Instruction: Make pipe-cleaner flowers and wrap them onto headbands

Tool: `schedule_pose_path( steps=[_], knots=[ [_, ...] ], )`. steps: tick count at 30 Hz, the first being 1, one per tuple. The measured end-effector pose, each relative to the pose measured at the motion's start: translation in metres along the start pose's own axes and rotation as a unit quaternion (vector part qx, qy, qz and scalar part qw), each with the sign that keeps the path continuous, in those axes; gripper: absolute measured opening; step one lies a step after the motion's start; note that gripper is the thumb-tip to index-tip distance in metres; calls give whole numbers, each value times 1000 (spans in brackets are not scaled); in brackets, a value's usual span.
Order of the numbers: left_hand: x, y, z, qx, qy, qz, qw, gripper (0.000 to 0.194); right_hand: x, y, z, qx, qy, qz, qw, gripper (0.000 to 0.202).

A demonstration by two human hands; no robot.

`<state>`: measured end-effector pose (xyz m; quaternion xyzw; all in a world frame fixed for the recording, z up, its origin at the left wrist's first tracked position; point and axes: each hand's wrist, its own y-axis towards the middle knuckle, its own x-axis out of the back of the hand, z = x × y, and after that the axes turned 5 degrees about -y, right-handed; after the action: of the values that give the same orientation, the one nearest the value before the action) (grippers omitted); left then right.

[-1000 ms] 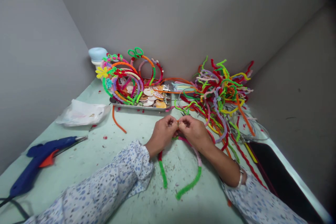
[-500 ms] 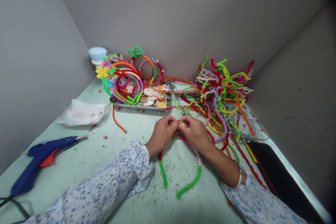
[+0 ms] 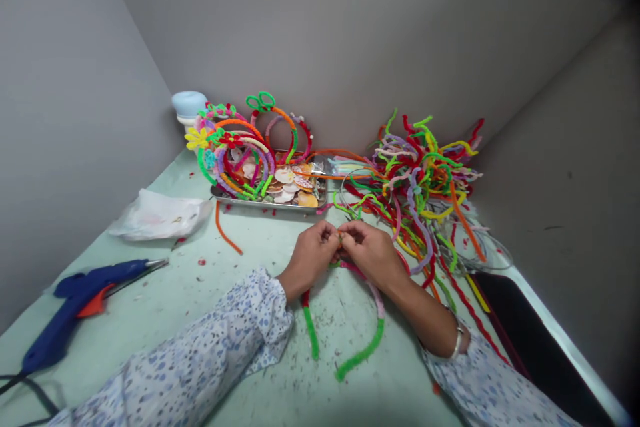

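My left hand [image 3: 313, 255] and my right hand [image 3: 373, 253] meet at the middle of the table, fingertips pinched together. Between them is a small orange and green bit, mostly hidden by the fingers, at the top of a fuzzy headband [image 3: 370, 349]. The band curves under both hands. One end, red then green, hangs below my left hand; the other, pink then green, curls below my right wrist.
Behind the hands stands a metal tray [image 3: 270, 205] with shells and finished headbands [image 3: 270, 147]. Fuzzy stems [image 3: 425, 167] pile up at the right, beside a black object [image 3: 535, 333]. A blue glue gun [image 3: 75, 307] and a plastic bag [image 3: 160, 215] lie left.
Both hands stay pinched together in nearly the same place. The whole view has shifted very slightly.
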<state>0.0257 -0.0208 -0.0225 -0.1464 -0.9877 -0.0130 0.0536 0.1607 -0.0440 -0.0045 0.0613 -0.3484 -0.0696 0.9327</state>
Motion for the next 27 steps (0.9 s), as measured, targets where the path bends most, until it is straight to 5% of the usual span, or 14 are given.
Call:
schedule_pose_path(
  steps=[27],
  knots=[
    [3,0,-2,20,-22,15,999,14,6,-1,9,-22,-56,6,998,15]
  ],
)
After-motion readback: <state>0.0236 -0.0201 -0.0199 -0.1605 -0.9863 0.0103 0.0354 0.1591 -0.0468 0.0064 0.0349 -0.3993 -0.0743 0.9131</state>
